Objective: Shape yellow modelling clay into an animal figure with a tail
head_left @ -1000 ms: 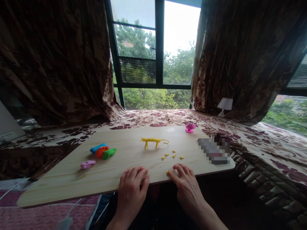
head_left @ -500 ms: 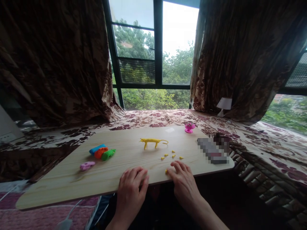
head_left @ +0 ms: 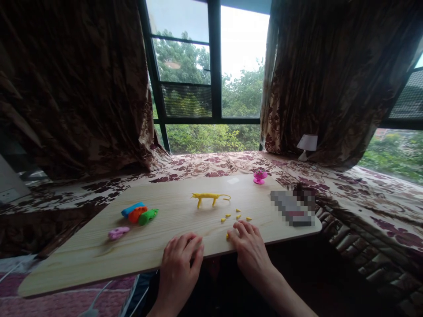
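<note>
My left hand (head_left: 181,259) lies palm down at the table's near edge, its fingers stretched out and slightly bent, holding nothing. My right hand (head_left: 250,246) is lowered to the tabletop with curled fingers. A small yellow piece of modelling clay (head_left: 227,236) peeks out at its fingertips, mostly covered by them. Just beyond that hand lie several little yellow clay cones (head_left: 238,216). Farther back, a yellow clay animal (head_left: 207,196) with legs and a long curled tail stands on the table.
Blue (head_left: 131,209), orange (head_left: 137,215) and green clay lumps (head_left: 148,216) sit together on the left of the wooden table (head_left: 82,251). Near them is a pink clay piece (head_left: 118,233). A magenta stand-like object (head_left: 260,177) is at the back right, with a blurred-out item (head_left: 294,209) nearby.
The view has shifted slightly. Both hands keep nearly the same places, and the clay animal and cones have not moved on the table.
</note>
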Motion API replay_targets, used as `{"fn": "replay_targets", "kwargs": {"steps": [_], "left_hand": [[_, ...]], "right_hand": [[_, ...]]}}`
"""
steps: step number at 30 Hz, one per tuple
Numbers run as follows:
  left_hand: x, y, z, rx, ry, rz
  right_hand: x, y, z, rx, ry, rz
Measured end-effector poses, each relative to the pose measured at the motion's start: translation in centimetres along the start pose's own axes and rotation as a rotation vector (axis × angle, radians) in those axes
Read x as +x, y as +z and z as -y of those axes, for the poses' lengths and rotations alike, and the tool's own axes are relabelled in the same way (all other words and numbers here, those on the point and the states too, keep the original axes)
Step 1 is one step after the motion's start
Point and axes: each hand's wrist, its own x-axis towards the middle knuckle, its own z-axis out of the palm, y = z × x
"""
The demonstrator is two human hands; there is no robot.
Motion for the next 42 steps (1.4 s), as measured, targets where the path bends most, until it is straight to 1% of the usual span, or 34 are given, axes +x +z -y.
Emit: {"fn": "replay_targets", "kwargs": {"steps": [3,7,11,13,16,19,22,25,30,36,42], "left_hand": [[0.0,0.0,0.1,0.0,0.001,-0.003],[0.0,0.2,0.0,-0.016,-0.033,-0.01],[0.3,0.6,-0.9,-0.095,-0.05,-0.003],[0.7,0.8,-1.9,-0.154,-0.048,0.014],[1.3,1.1,-4.0,-0.243,-0.032,0.049],[1.9,1.1,-6.3,-0.304,-0.007,0.117],[2.3,1.1,-7.6,-0.325,-0.018,0.163],[2.5,1.2,-8.1,-0.32,-0.034,0.175],[2.9,1.6,-8.6,-0.3,-0.005,0.211],[3.8,2.2,-9.2,-0.272,0.011,0.199],[4.0,2.5,-9.3,-0.263,-0.001,0.203]], "right_hand": [[-0.1,-0.2,-0.2,0.011,-0.003,0.002],[-1.4,-1.0,-0.6,0.038,0.013,0.002],[-1.5,-1.5,-0.9,0.047,0.036,-0.018],[-1.3,-1.6,-1.1,0.041,0.048,-0.033],[-1.2,-1.6,-1.4,0.023,0.055,-0.03],[-1.6,-1.5,-1.7,0.029,0.062,-0.02],[-2.3,-1.3,-1.8,0.057,0.084,-0.042],[-2.7,-1.2,-1.8,0.082,0.094,-0.055],[-2.7,-1.0,-1.8,0.114,0.1,-0.072],[-2.6,-0.7,-2.0,0.132,0.112,-0.085],[-2.6,-0.9,-2.2,0.158,0.099,-0.092]]}}
